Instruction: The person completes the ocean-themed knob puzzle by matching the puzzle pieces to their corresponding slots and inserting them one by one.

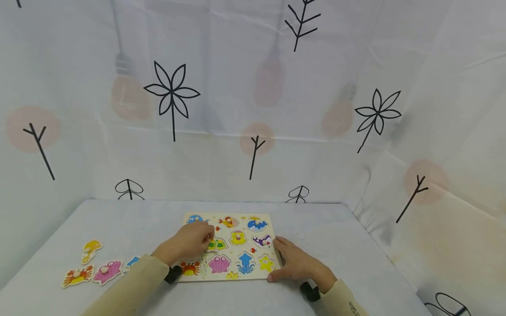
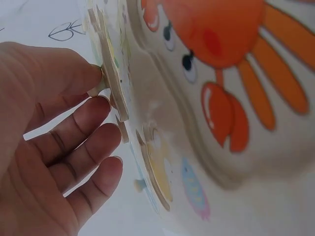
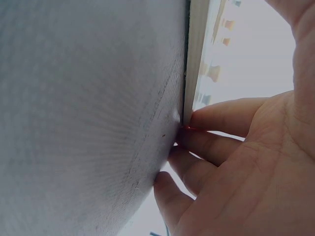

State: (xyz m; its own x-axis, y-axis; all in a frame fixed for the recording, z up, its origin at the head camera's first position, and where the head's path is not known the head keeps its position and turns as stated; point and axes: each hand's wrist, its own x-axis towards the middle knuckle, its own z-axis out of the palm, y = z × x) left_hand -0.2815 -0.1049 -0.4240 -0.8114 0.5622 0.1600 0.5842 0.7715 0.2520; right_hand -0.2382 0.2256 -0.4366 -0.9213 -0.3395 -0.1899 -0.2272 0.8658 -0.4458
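A wooden peg puzzle board [image 1: 211, 277] with sea-animal pictures lies on the table. Over its left half, my left hand [image 1: 189, 239] pinches a green turtle puzzle piece [image 1: 212, 244] by its small knob. In the left wrist view, thumb and index finger meet at the knob, and the piece's wooden edge [image 2: 114, 86] faces the camera; the other fingers are loosely bent. My right hand [image 1: 296, 263] rests at the board's right edge, its fingers extended. Fingertips in the right wrist view touch the board's side [image 3: 196, 59] and the tabletop. Crab artwork [image 2: 216, 24] fills the left wrist view's upper right.
Left of the board lie loose pieces: a yellow-orange seahorse [image 1: 91, 251], a crab [image 1: 78, 276], a pink shell [image 1: 107, 272] and a blue piece [image 1: 133, 261] partly behind my left sleeve. A white patterned cloth [image 1: 221, 166] hangs behind the table.
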